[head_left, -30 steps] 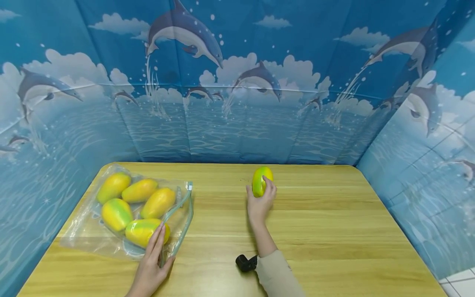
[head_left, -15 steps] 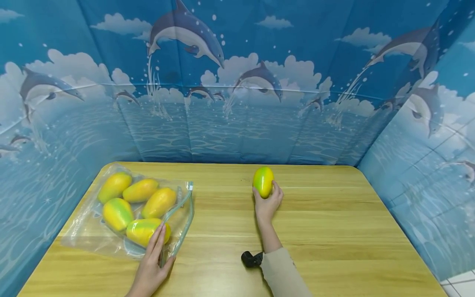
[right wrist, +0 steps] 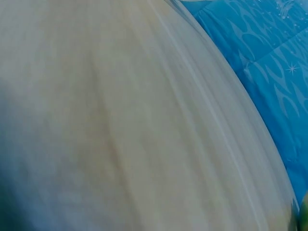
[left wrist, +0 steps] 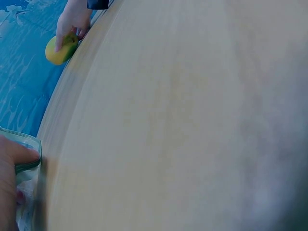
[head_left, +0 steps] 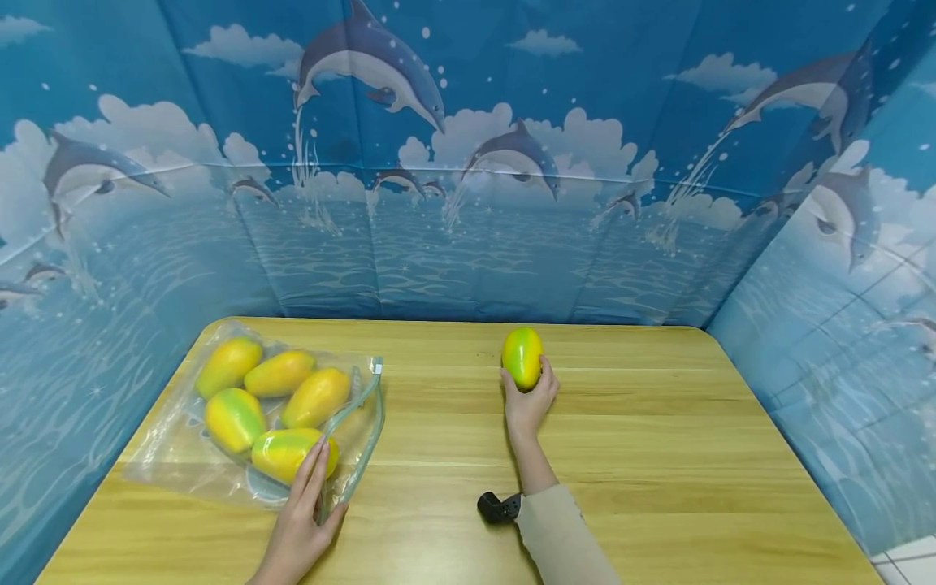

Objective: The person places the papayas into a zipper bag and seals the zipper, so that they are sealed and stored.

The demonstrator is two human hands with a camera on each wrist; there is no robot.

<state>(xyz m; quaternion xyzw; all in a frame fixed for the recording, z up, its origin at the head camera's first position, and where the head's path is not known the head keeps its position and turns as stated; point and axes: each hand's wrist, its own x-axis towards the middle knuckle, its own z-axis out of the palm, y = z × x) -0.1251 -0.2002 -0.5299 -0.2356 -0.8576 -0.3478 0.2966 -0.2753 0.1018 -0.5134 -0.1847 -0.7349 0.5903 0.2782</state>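
A clear zip bag [head_left: 183, 475] lies on the left of the table in the head view, with several yellow-green mangoes [head_left: 236, 420] inside it. At its mouth my left hand [head_left: 301, 520] pinches the bag's edge, fingers over the nearest mango in the bag. The left wrist view shows the thumb [left wrist: 24, 153] against the zip strip. Near the table's back edge, my right hand [head_left: 530, 404] grips the lower end of a single mango [head_left: 522, 357] between thumb and fingers. Only a sliver of that mango enters the right wrist view.
The wooden table [head_left: 658, 455] has a blue dolphin-print curtain [head_left: 468, 244] behind it and along both sides. A black wrist-worn device [head_left: 499, 509] sits by the right sleeve. The bag's zip strip [head_left: 373, 439] faces right, partly parted.
My right hand has shifted right and moved from over the mango's top to its lower end and side. The mango has turned slightly. My left hand has stayed on the bag.
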